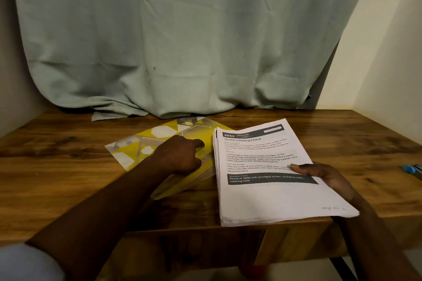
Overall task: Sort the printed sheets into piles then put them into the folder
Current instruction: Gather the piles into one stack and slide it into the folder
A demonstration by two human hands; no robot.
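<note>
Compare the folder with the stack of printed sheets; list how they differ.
The folder is yellow with white and grey geometric shapes; the stack of printed sheets is white with black text. The folder is thin; the stack is thick. The left hand rests on the folder; the right hand grips the stack, thumb on top. Both lie on the wooden desk.

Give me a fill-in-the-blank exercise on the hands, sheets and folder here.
1. The left hand rests on the ____-and-white patterned folder.
2. The right hand grips the stack of white printed sheets, its ____ on top.
3. The stack lies to the folder's ____ on the brown wooden table.
Missing words: yellow; thumb; right.
</note>
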